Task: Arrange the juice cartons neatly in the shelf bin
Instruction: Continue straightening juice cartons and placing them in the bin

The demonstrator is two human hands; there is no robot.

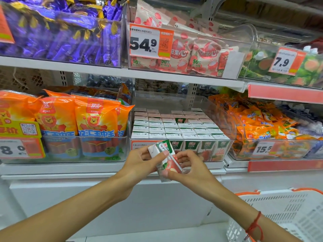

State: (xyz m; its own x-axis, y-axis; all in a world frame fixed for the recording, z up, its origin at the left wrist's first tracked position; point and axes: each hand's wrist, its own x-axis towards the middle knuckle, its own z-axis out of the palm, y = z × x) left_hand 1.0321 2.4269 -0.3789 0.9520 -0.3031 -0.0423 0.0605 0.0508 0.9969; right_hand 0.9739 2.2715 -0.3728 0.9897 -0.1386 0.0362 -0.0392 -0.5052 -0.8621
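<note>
Both hands held one small white, green and red cardboard juice carton point(165, 159) tilted in front of the clear plastic shelf bin point(229, 130): the left hand point(139, 163) curled round its upper end, the right hand point(190, 169) pinching its lower end. Printed with fruit and carrying a straw across its face, the carton looked light and stiff yet crushable, so its flat sides seemed the safest hold. Behind it, matching white-topped cartons point(174, 127) stood in tidy rows inside the bin.

Orange sausage packs point(76, 123) sit left, purple sweets point(61, 32) above, and a white basket point(279, 212) lower right.
</note>
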